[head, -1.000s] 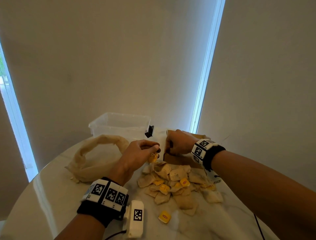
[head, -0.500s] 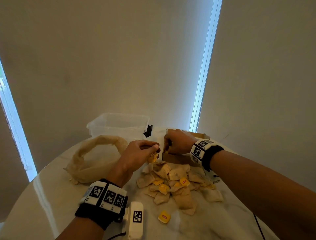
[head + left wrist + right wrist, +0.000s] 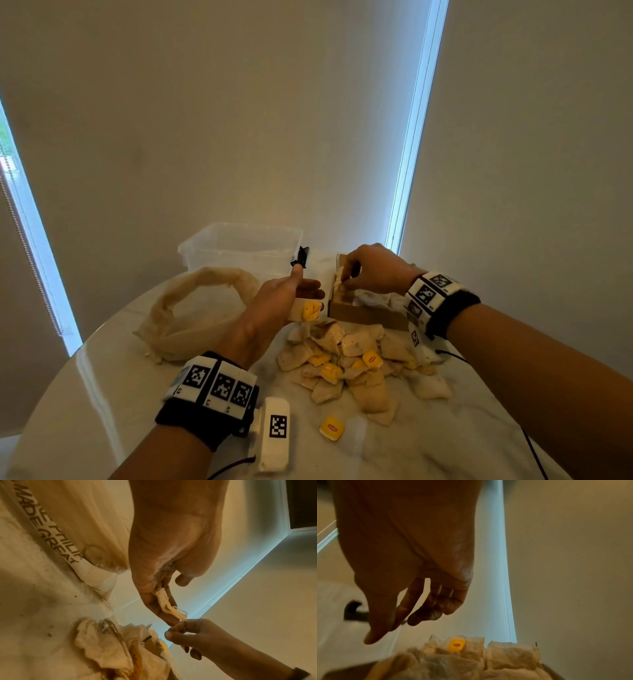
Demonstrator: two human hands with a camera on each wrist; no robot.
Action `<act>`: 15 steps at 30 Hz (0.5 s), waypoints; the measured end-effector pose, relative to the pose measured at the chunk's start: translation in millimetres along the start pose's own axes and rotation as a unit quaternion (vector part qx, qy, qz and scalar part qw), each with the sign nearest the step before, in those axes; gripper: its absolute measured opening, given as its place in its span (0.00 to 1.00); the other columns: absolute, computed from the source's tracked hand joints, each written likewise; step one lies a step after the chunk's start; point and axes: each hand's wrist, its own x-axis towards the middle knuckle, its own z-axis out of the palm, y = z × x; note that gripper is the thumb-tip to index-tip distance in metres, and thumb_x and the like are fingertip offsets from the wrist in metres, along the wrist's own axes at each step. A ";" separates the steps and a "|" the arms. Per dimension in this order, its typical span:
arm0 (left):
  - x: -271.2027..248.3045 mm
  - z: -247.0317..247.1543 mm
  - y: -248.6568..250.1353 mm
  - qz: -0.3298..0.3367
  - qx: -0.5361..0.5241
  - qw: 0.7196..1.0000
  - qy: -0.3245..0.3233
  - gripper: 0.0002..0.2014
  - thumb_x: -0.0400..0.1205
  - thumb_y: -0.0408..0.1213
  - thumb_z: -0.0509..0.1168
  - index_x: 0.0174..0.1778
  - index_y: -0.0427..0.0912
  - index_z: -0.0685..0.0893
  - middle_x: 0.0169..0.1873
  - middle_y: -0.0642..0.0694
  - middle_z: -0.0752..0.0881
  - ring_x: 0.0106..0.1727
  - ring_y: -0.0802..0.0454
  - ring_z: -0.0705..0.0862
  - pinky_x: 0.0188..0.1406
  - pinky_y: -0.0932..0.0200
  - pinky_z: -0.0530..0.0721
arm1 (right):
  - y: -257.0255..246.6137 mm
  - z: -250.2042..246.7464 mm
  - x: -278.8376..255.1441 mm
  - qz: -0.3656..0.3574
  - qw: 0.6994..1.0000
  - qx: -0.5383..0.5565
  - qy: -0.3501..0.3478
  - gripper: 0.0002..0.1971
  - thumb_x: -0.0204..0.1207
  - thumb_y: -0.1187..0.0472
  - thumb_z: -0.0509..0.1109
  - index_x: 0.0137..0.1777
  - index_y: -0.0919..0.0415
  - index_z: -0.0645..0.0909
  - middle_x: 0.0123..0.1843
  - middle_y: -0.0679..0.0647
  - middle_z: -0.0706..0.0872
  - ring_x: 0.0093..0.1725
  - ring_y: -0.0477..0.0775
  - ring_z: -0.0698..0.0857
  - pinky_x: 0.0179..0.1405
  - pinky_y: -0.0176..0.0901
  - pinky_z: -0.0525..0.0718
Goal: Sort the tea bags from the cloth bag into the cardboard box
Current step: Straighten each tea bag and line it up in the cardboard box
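Note:
My left hand (image 3: 301, 291) reaches toward the cardboard box (image 3: 370, 317) with straight fingers and the thumb raised. A tea bag (image 3: 306, 310) with a yellow tag is wedged between two of those fingers (image 3: 164, 601). My right hand (image 3: 356, 277) hovers over the box's left end, its fingertips down on the tea bags standing inside. In the right wrist view its fingers (image 3: 423, 609) hang loosely bent with nothing between them, above the packed tea bags (image 3: 471, 662). A pile of loose tea bags (image 3: 356, 370) lies in front of the box. The cloth bag (image 3: 191, 308) lies slack at the left.
A clear plastic bin (image 3: 239, 246) stands behind the cloth bag, with a small black clip (image 3: 300, 257) at its right corner. One loose yellow tag (image 3: 331, 427) lies near the front of the marble table (image 3: 85, 411). Blinds close off the back.
My left hand has gone from a thumb-and-finger pinch to straight fingers and moved right toward the box, the tea bag still with it. The right hand stays at the box's left end.

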 end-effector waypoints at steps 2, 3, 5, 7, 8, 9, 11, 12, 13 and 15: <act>0.4 1.9 1.9 -0.026 -0.044 0.999 0.006 0.30 0.95 0.57 0.50 0.63 0.39 0.91 0.53 0.43 0.96 0.59 0.42 0.94 0.69 0.41 0.88 | -8.2 -8.0 -15.0 -0.001 0.996 0.081 0.024 0.11 0.80 0.53 0.83 0.57 0.56 0.92 0.50 0.45 0.90 0.50 0.44 0.88 0.56 0.39 0.88; 0.2 2.9 3.1 -0.037 -0.065 0.997 0.007 0.31 0.95 0.57 0.49 0.64 0.37 0.90 0.53 0.41 0.96 0.60 0.41 0.93 0.66 0.43 0.89 | -13.3 -9.1 -24.0 0.000 0.992 0.119 0.032 0.11 0.80 0.52 0.82 0.58 0.54 0.91 0.51 0.44 0.90 0.51 0.42 0.87 0.57 0.39 0.88; -1.5 5.3 5.5 -0.057 -0.096 0.994 0.007 0.32 0.95 0.58 0.49 0.64 0.36 0.89 0.55 0.38 0.95 0.60 0.40 0.93 0.58 0.49 0.90 | -23.6 -6.1 -41.9 0.015 0.976 0.215 0.018 0.11 0.78 0.50 0.83 0.58 0.48 0.90 0.53 0.45 0.91 0.54 0.46 0.89 0.58 0.46 0.90; -4.2 7.4 7.3 -0.068 -0.118 0.991 0.007 0.31 0.95 0.58 0.50 0.64 0.35 0.89 0.57 0.37 0.94 0.57 0.42 0.92 0.51 0.53 0.90 | -34.7 1.5 -57.7 0.076 0.934 0.348 -0.042 0.13 0.78 0.50 0.83 0.58 0.50 0.89 0.54 0.50 0.94 0.56 0.53 0.93 0.60 0.53 0.93; -5.0 8.9 7.8 -0.068 -0.126 0.990 0.005 0.30 0.95 0.57 0.51 0.64 0.35 0.89 0.57 0.38 0.93 0.56 0.44 0.92 0.49 0.54 0.90 | -39.3 5.8 -63.4 0.104 0.917 0.378 -0.071 0.14 0.78 0.48 0.82 0.59 0.52 0.89 0.53 0.52 0.95 0.56 0.54 0.95 0.60 0.54 0.94; -5.6 10.4 7.7 -0.066 -0.135 0.989 0.005 0.29 0.95 0.55 0.53 0.64 0.34 0.89 0.58 0.38 0.93 0.56 0.44 0.92 0.48 0.55 0.90 | -42.5 9.9 -67.4 0.119 0.913 0.382 -0.084 0.15 0.79 0.47 0.81 0.59 0.53 0.89 0.52 0.52 0.96 0.55 0.53 0.95 0.61 0.54 0.94; -5.1 13.0 6.0 -0.055 -0.143 0.988 0.013 0.23 0.94 0.50 0.57 0.64 0.33 0.88 0.58 0.37 0.93 0.58 0.43 0.92 0.52 0.54 0.92 | -44.2 18.1 -69.3 0.135 0.899 0.411 -0.070 0.18 0.78 0.48 0.83 0.61 0.57 0.87 0.51 0.53 0.97 0.53 0.52 0.96 0.60 0.52 0.94; -3.7 13.2 3.6 -0.046 -0.137 0.989 0.016 0.20 0.94 0.46 0.59 0.64 0.33 0.89 0.58 0.38 0.94 0.60 0.42 0.92 0.59 0.52 0.92 | -44.5 20.5 -69.0 0.139 0.890 0.432 -0.051 0.20 0.77 0.51 0.84 0.63 0.58 0.86 0.52 0.55 0.97 0.52 0.53 0.96 0.58 0.53 0.95; -1.8 13.4 0.9 -0.032 -0.123 0.992 0.014 0.16 0.93 0.42 0.62 0.65 0.35 0.89 0.58 0.39 0.94 0.62 0.43 0.92 0.65 0.48 0.90 | -43.2 23.1 -68.4 0.141 0.880 0.452 -0.029 0.21 0.76 0.54 0.85 0.65 0.60 0.85 0.52 0.56 0.96 0.51 0.53 0.97 0.57 0.53 0.95; 0.9 13.6 -3.9 -0.002 -0.084 0.996 0.005 0.12 0.91 0.35 0.65 0.65 0.38 0.91 0.58 0.41 0.94 0.63 0.44 0.92 0.71 0.44 0.88 | -40.9 25.0 -68.8 0.143 0.862 0.487 0.010 0.21 0.76 0.58 0.86 0.65 0.61 0.85 0.51 0.58 0.96 0.49 0.54 0.97 0.55 0.53 0.96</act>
